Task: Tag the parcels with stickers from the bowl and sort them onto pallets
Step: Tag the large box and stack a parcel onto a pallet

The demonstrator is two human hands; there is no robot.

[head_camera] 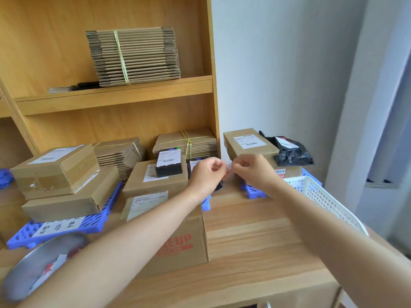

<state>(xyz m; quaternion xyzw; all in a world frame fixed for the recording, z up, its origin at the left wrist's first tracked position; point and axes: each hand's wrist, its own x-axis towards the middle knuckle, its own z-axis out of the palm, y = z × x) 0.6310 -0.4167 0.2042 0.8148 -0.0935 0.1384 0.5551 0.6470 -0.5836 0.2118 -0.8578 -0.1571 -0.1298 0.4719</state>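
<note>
The sorting looks well along but not finished. Both hands are raised over the middle of the table. The left hand and the right hand each have their grip pinched on 1 small pale sticker held between them, and it is on no parcel yet. It looks as if it is being peeled from its backing. The metal bowl at the near left corner holds more stickers, too blurred to count, so I judge that more tagging is left.

There are 3 blue pallets in view:
- The left pallet carries 2 brown boxes, stacked.
- The middle pallet shows only a corner. Beside it stands a stack of 2 brown boxes, with 1 small black box on top and 1 dark parcel partly hidden behind the left hand.
- The right pallet bears 2 brown boxes and 1 black bag.

That makes about 9 parcels already set down. Most show white shipping labels, but I cannot tell whether they carry bowl stickers.

Also in view are 1 white basket at the right, its inside hidden, and 3 tied bundles of flat cardboard on the shelves.
</note>
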